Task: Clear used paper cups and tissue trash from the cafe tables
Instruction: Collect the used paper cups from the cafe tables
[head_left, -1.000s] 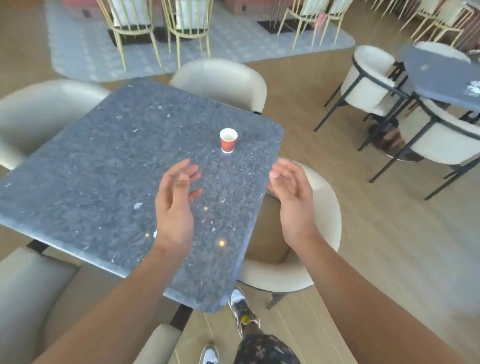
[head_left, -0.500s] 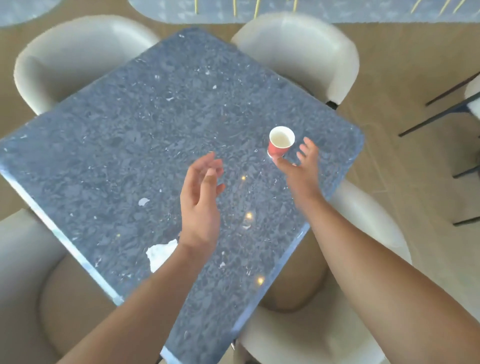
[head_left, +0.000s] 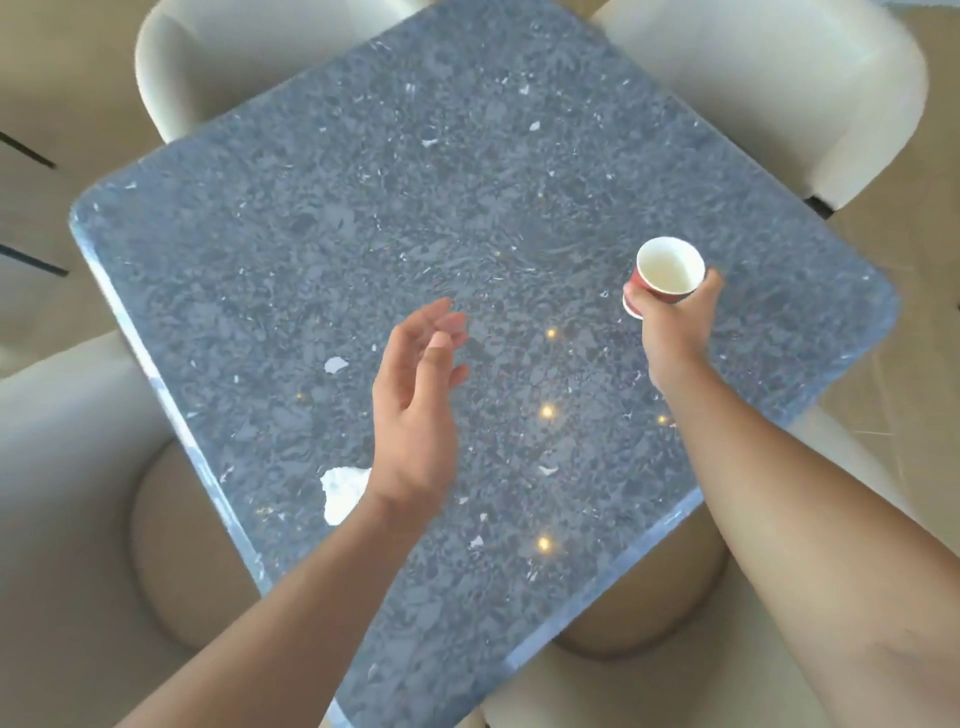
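A small red paper cup (head_left: 666, 270) with a white inside is tilted in my right hand (head_left: 675, 325), whose fingers and thumb curl round its red wall. The cup looks empty. My left hand (head_left: 418, 410) hovers over the middle of the grey speckled table (head_left: 363, 208) with relaxed fingers and holds nothing. A crumpled white tissue (head_left: 340, 491) lies on the table near its left edge, partly hidden behind my left wrist. A smaller white scrap (head_left: 335, 365) lies a little farther in.
Cream round-backed chairs stand at the table's sides: one at the far left (head_left: 249, 57), one at the far right (head_left: 779, 88), one at the near left (head_left: 78, 519), one at the near right (head_left: 649, 623). The floor is tan wood.
My right hand reached the cup, closed round it and tilted it off the table. My view has moved closer over the table. The left hand stays open above the table.
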